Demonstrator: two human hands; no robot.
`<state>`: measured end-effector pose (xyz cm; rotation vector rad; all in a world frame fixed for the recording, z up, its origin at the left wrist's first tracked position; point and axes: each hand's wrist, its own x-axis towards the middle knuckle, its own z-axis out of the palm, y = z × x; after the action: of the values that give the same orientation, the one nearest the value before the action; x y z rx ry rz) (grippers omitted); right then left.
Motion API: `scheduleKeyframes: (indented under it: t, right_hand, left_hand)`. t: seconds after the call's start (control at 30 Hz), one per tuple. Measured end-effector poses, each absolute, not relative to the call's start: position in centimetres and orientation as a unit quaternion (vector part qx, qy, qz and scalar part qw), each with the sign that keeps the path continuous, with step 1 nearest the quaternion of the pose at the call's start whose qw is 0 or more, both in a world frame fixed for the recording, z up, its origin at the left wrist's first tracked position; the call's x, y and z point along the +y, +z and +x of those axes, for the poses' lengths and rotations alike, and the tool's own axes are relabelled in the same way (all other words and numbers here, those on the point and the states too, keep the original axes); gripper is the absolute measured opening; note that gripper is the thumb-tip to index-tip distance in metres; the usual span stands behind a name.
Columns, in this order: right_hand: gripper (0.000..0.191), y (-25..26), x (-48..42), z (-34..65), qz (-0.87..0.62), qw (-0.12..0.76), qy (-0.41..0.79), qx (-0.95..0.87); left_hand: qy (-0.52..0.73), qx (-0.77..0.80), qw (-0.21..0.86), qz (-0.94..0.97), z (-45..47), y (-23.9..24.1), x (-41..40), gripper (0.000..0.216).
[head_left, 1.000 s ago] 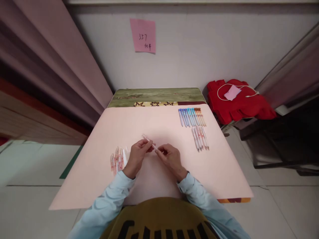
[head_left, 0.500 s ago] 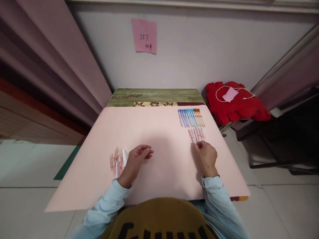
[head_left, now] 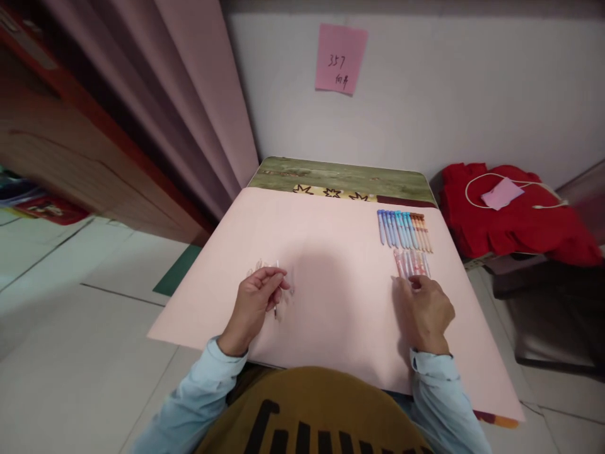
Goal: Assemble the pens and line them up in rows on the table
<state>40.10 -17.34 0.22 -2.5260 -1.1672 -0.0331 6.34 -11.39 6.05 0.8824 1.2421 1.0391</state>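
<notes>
On the pink sheet (head_left: 326,343), my right hand (head_left: 428,309) bends over a row of clear pens with pinkish markings (head_left: 413,261). Its thumb and fingers are closed at the near ends of these pens, around one at the left of the row. Just beyond lies a neat row of capped pens (head_left: 405,230) in purple-blue, light blue and brown-orange. My left hand (head_left: 258,302) is at the left side, thumb and fingers pinched together. It partly covers a loose group of clear pens (head_left: 259,265). What its fingertips hold, if anything, is blurred.
A green wood-patterned tabletop (head_left: 350,169) shows behind the sheet. A pink note (head_left: 341,60) is stuck to the wall. At right, a red cloth (head_left: 515,230) bears a white cable and a pink paper. A curtain (head_left: 203,82) hangs at left.
The view has swung left, so everything sits further right in it. My left hand has moved over the loose clear pens. My right hand stays at the near end of the clear row.
</notes>
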Motion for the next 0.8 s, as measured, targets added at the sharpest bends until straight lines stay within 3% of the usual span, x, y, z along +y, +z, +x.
scheduleKeyframes:
  t: [0.13, 0.27, 0.5, 0.8]
  right_hand:
    - [0.039, 0.8, -16.9, 38.0, -0.856, 0.237, 0.010, -0.460]
    - [0.040, 1.1, -16.3, 34.3, -0.787, 0.284, 0.108, -0.537]
    - [0.017, 1.2, -14.6, 27.0, -0.664, 0.232, 0.222, -0.675]
    - [0.013, -0.1, -11.3, 22.3, -0.637, 0.238, 0.282, -0.677]
  left_hand:
    - [0.511, 0.561, 0.548, 0.353, 2.9, 6.6, -10.4, 0.030]
    - [0.517, 0.607, 0.502, 0.334, -0.8, 5.6, -10.4, 0.038]
    - [0.448, 0.640, 0.489, 0.388, -2.6, 3.1, -12.0, 0.038]
    - [0.407, 0.642, 0.484, 0.434, -3.7, 1.6, -13.5, 0.026]
